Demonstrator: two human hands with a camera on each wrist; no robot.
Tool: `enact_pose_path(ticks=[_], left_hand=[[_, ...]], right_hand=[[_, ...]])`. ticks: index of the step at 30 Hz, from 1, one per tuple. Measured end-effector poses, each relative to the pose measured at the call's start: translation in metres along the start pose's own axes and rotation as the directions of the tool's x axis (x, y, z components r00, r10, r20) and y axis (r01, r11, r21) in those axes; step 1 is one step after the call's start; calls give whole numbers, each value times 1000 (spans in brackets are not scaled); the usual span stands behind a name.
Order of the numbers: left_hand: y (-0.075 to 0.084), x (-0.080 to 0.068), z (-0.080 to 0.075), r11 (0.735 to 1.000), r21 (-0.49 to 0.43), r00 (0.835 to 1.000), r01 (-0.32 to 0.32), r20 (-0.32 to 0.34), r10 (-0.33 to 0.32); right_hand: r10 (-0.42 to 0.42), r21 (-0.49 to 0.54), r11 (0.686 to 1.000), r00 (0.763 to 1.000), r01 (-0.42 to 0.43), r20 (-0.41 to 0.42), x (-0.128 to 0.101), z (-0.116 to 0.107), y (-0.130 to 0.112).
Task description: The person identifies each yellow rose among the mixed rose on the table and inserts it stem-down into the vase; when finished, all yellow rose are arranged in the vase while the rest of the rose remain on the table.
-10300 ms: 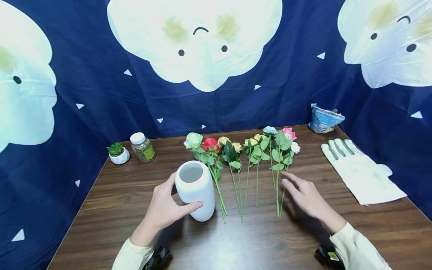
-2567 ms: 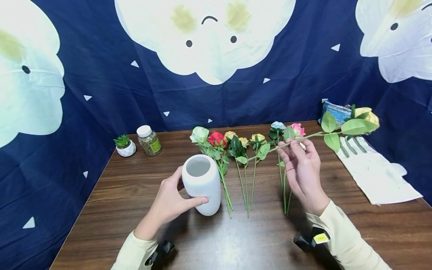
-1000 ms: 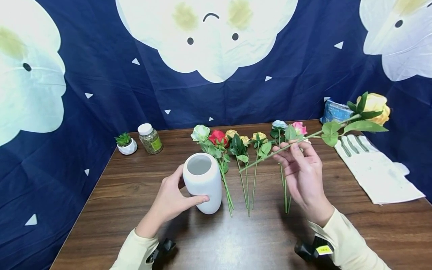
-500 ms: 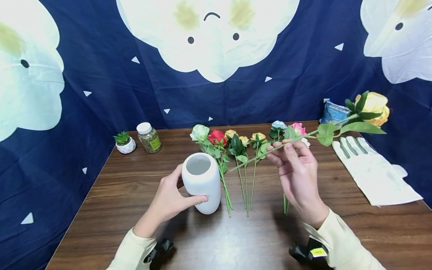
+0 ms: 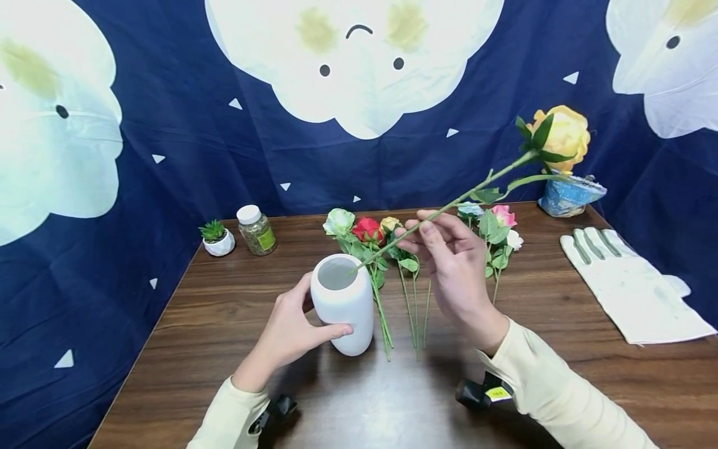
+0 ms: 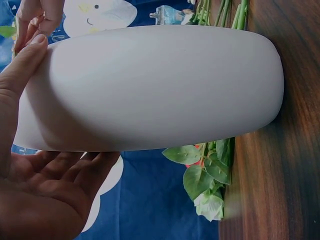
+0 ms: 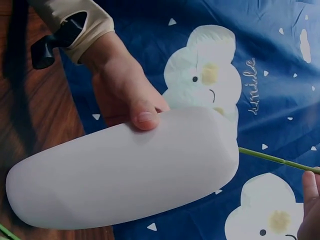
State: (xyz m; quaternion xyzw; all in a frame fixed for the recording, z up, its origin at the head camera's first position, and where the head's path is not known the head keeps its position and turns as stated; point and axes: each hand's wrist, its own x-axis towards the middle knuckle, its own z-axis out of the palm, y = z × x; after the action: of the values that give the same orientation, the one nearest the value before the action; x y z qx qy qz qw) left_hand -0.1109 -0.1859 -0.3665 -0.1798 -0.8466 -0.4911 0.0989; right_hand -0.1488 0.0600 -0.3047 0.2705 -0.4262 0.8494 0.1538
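Observation:
A white vase (image 5: 344, 318) stands on the table, its mouth facing up toward the head camera. My left hand (image 5: 294, 330) grips its side, thumb across the front and fingers behind. My right hand (image 5: 454, 268) pinches the stem of a yellow rose (image 5: 563, 140) between thumb and fingers. The rose slants up to the right, and the stem's lower tip is just inside the vase's mouth in the head view. In the right wrist view the green stem (image 7: 265, 156) runs to the vase's rim. The left wrist view shows the vase wall (image 6: 160, 90) filling the middle.
Behind the vase lie a pale green rose (image 5: 339, 222), a red rose (image 5: 368, 230) and a yellow one (image 5: 389, 223). Farther right are a pink rose (image 5: 503, 216) and a white one (image 5: 514, 240). A succulent (image 5: 217, 239), jar (image 5: 257, 231), blue bag (image 5: 569, 196) and gloves (image 5: 634, 290) stand or lie around.
Over the earlier frames, my right hand has picked up a yellow rose from the table. In the last half second it moved left, bringing the stem's tip to the vase mouth. My left hand keeps its grip.

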Motion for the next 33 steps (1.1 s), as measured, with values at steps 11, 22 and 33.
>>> enact_pose_path(ticks=[11,22,33], left_hand=[[1,0,-1,1000,9,1000,-9,-8,9],[-1,1,2,1000,14,1000,-18,-17,19],[2,0,0,1000,-6,1000,-7,0,7]], right_hand=[[7,-120,993,999,-3,32,6,12,3],[72,-302,952,993,-41,95,23,28,2],[209,-452,888,948,-83,238,31,39,12]])
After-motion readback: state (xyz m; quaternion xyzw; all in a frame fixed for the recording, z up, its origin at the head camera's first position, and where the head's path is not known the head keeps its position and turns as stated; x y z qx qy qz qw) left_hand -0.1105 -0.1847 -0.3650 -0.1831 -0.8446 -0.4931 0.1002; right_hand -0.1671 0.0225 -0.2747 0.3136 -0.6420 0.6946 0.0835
